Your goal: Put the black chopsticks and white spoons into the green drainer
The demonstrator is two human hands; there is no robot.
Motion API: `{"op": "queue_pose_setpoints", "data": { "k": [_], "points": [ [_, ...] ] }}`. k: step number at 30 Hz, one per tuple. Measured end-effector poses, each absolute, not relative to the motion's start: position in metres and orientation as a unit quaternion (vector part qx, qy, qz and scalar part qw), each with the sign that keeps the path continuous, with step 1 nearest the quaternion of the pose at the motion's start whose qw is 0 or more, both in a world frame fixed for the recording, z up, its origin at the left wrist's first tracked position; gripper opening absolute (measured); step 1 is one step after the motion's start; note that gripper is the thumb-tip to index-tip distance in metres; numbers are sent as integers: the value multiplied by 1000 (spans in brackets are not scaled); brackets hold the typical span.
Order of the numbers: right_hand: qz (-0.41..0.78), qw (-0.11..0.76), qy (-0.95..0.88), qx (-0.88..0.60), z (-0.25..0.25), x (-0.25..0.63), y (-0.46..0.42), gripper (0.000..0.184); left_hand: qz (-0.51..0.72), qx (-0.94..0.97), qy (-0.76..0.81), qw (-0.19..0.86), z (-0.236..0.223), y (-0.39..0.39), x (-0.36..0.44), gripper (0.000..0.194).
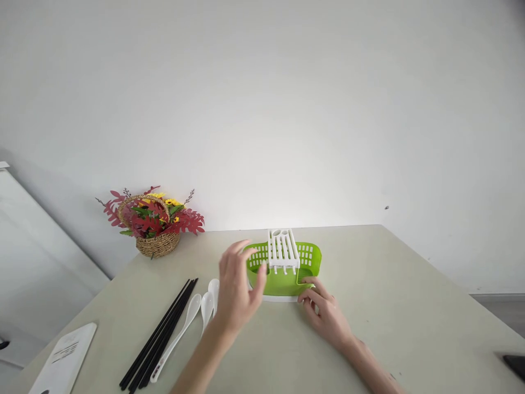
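A green plastic basket [283,285] with lattice sides stands on a white base tray [281,299] at the middle of the table. Across its centre sits a white slotted rack [284,249] with two oval holes and several small hooks along the front. My left hand [240,276] is raised by the basket's left end, fingers and thumb apart, nothing between them; it hides part of that end. At the front right corner, my right hand [322,309] grips the basket's edge with bent fingers, the index finger reaching over the low rim.
Several black chopsticks [162,334] lie at the left, beside three white spoons: a long one [178,334] and two partly hidden behind my left arm. A woven basket of artificial flowers [158,243] stands by the wall. A white board [65,358] lies front left, a dark object [514,365] far right.
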State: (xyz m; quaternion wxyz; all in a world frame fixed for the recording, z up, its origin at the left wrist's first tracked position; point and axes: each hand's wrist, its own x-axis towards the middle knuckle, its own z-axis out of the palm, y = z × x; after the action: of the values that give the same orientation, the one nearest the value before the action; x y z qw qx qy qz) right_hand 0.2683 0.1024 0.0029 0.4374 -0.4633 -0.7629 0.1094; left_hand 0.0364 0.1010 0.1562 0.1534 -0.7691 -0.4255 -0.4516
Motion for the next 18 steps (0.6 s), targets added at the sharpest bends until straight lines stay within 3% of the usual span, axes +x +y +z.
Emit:
{"op": "queue_pose_setpoints", "data": {
  "k": [8, 18],
  "points": [
    [125, 447, -762, -451, 7, 268, 102, 25, -367, -836, -389, 126, 140, 108, 108, 63],
    [146, 525, -674, -498, 8, 266, 99, 22, -370, -811, -399, 214, 135, 155, 55, 45]
  ]
}}
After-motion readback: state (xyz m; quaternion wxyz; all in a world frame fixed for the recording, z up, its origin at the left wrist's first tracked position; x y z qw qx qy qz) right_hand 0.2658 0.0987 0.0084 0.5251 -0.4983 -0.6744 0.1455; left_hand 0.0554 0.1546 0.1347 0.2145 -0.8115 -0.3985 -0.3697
